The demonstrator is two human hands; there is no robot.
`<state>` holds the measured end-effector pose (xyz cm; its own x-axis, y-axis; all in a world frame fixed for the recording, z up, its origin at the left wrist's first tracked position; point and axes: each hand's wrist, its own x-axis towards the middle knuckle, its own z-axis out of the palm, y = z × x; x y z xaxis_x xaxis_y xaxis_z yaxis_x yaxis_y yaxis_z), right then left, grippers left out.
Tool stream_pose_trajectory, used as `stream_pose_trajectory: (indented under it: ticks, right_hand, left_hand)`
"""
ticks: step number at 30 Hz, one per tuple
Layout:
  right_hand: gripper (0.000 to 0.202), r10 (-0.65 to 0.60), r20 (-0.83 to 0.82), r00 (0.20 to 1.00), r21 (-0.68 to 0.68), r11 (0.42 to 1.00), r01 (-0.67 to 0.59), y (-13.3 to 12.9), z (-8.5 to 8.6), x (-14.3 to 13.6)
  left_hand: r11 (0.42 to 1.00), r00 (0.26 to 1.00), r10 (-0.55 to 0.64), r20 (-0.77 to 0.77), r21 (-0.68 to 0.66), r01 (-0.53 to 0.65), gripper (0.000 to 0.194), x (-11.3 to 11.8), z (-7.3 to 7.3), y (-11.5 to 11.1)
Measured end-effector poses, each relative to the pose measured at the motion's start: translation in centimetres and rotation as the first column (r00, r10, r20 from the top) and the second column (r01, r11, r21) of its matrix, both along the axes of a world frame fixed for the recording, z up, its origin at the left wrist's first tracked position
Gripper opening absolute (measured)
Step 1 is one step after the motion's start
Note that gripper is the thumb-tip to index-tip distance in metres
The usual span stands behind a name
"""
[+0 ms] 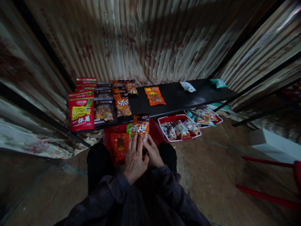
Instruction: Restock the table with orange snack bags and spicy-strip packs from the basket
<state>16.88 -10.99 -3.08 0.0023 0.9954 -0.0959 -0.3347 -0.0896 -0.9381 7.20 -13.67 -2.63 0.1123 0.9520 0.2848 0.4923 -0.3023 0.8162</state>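
An orange and dark snack bag (140,124) is held upright in front of my knees, between both hands. My left hand (135,156) lies against its near face with long fingers pressed on the lower part. From the right, my right hand (153,152) grips the bag's lower edge, thumb on the front; its other fingers are partly hidden. Beneath and behind the hands stands a red basket (157,130), with red-orange packets (119,143) in its left part. Similar orange snack bags (123,105) stand on the black shelf (175,99) just beyond.
Red packets (81,110) and dark potato-slice packets (103,110) stand in rows at the shelf's left end. A flat orange packet (154,95), a white bag (187,86) and a teal bag (218,83) lie farther right. Filled baskets (172,141) sit below; red stool legs (263,193) are at right.
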Motion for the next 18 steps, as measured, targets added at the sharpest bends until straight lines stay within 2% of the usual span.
stream_pose_trajectory:
  ticks: [3,7,11,15,18]
  right_hand:
    - [0.048,-0.012,-0.068,0.998,-0.064,0.998,0.008,0.1,0.1,0.1]
    - [0.050,-0.038,-0.090,0.995,-0.085,0.996,0.030,0.5,-0.5,0.3]
    - [0.054,-0.079,-0.134,0.988,-0.134,0.989,0.061,0.7,-0.6,0.2]
    - [0.052,-0.074,-0.226,0.971,-0.199,0.980,0.028,1.0,0.1,0.2]
    - [0.044,-0.042,-0.255,0.966,-0.202,0.979,-0.011,1.2,0.4,0.2]
  left_hand:
    - [0.999,0.998,-0.049,0.047,-0.013,0.049,0.064,0.0,0.1,-0.3]
    - [0.997,0.975,-0.047,0.219,-0.045,0.059,0.051,-0.6,0.6,-0.1]
    - [0.996,0.919,0.078,0.385,-0.074,-0.053,0.034,-1.7,0.6,0.8]
    - [0.966,0.862,0.249,0.441,-0.181,-0.186,0.026,-3.2,-0.6,2.4]
    - [0.919,0.791,0.325,0.518,-0.371,-0.134,0.025,-4.0,-1.6,3.5]
